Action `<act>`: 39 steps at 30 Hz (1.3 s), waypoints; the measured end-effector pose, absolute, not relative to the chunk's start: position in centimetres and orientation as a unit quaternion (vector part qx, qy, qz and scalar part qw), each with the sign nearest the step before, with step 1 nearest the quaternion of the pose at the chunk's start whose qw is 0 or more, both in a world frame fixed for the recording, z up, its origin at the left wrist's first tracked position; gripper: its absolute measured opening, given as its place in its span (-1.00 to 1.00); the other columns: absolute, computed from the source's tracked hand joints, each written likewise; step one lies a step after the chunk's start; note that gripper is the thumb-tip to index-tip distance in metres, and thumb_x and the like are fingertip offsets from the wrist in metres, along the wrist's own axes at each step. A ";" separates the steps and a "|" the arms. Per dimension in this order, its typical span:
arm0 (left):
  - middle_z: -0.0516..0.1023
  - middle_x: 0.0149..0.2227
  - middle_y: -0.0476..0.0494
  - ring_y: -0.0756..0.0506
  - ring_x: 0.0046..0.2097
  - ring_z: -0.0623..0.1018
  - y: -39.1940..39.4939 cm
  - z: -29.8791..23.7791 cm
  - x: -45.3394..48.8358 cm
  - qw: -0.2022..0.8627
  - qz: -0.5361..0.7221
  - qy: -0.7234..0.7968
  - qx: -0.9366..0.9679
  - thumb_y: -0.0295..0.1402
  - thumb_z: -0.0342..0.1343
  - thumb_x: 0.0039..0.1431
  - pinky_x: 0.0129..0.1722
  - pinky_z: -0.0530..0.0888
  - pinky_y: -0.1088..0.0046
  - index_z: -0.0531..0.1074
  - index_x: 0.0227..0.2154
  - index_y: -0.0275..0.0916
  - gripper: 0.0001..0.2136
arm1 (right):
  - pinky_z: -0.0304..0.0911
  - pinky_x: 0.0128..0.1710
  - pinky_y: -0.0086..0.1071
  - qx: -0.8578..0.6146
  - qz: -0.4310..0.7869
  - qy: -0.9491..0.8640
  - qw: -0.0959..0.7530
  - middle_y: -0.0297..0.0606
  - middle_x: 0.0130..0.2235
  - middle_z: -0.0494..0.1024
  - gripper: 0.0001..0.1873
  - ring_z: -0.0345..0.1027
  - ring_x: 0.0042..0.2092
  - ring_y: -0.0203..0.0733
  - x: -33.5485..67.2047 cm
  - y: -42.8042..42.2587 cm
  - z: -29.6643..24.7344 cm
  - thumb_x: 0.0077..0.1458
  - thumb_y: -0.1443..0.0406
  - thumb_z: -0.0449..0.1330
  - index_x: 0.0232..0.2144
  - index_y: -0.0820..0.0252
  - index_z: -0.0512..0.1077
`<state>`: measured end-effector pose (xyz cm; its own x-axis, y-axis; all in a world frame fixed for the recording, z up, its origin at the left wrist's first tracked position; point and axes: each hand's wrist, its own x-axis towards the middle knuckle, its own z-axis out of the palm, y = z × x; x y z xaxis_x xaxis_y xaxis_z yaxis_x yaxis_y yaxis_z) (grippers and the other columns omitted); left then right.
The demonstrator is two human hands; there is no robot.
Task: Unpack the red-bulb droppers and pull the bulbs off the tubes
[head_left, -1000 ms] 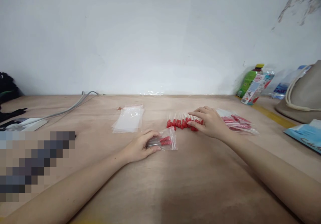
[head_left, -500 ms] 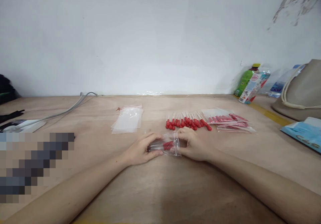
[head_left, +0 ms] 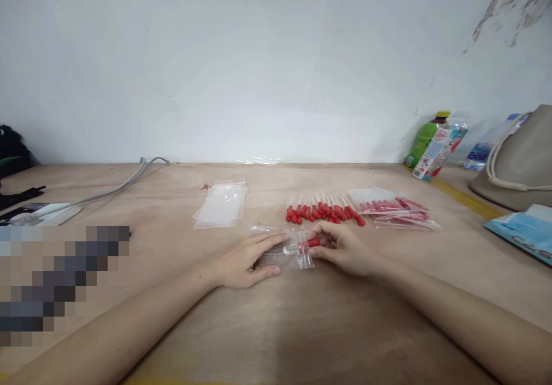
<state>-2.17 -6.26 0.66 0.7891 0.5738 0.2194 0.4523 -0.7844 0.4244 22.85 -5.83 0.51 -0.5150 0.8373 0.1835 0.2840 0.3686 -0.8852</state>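
A clear zip bag (head_left: 287, 258) lies flat on the table in front of me, its mouth to the right. Glass droppers with red rubber bulbs lie inside it. One dropper's red bulb (head_left: 313, 242) sticks out of the mouth. My left hand (head_left: 250, 258) holds the bag down, fingers stretched over it and the thumb along its near side. At the bag's mouth, my right hand (head_left: 342, 249) has thumb and fingertips around that bulb. Just behind are several loose droppers (head_left: 323, 211) in a row, red bulbs towards me.
Flat zip bags (head_left: 221, 204) lie in a stack behind my left hand. To the right are filled bags (head_left: 397, 207) of droppers. Bottles (head_left: 435, 143), a beige bag (head_left: 517, 155) and a blue packet (head_left: 521, 230) stand farther right. A grey cable (head_left: 116, 189) crosses the left side.
A red bulb now pokes out of the bag's mouth. My right hand has shifted slightly right, and my left fingers lie flatter across the bag.
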 end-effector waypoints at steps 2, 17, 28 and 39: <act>0.19 0.16 -0.23 -0.17 0.16 0.22 -6.2 0.5 -2.3 0.168 0.175 0.269 0.932 -0.25 0.01 0.15 0.13 0.21 0.20 0.04 0.16 -0.19 -0.47 | 0.23 -0.46 -0.44 -0.382 0.470 -0.725 0.327 -0.36 -0.49 0.44 -0.69 0.33 -0.45 -0.33 24.0 -5.2 1.4 -0.09 0.14 0.23 -0.35 0.23 0.33; -0.41 0.28 0.02 -0.42 0.24 -0.31 -6.5 2.0 -1.8 0.133 -0.017 0.250 0.959 -0.02 -0.12 0.16 0.11 -0.27 -0.20 -0.04 0.15 0.16 -0.50 | 0.29 -0.20 -0.25 -0.390 0.010 -0.745 0.542 -0.25 -0.32 0.54 -0.81 0.39 -0.28 -0.20 25.9 0.5 5.0 0.02 0.23 0.16 -0.28 0.16 0.41; -0.44 0.28 0.04 -0.39 0.24 -0.35 -6.8 1.9 -1.9 0.135 -0.030 0.254 0.957 0.01 -0.14 0.15 0.12 -0.31 -0.16 -0.06 0.17 0.11 -0.47 | 0.17 -0.23 -0.21 -0.345 -0.203 -0.888 0.227 -0.15 -0.27 0.52 -0.72 0.29 -0.19 -0.08 23.3 -0.6 1.5 0.12 0.22 0.07 -0.15 0.21 0.41; -0.37 0.28 -0.02 -0.40 0.25 -0.31 -7.2 2.1 -1.9 0.157 -0.012 0.267 0.951 0.00 -0.10 0.13 0.12 -0.31 -0.16 -0.02 0.16 0.13 -0.48 | 0.13 -0.08 -0.19 -0.284 -0.007 -0.917 0.280 -0.17 -0.10 0.44 -0.68 0.26 -0.05 -0.13 22.8 -7.0 -1.0 0.08 0.15 0.08 -0.12 0.10 0.39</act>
<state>-1.87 -7.16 2.08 0.8576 0.5033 -0.1064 0.5107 -0.8084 0.2927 22.79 -7.05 -1.05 -0.6817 0.5177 0.5170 0.5256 0.8381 -0.1462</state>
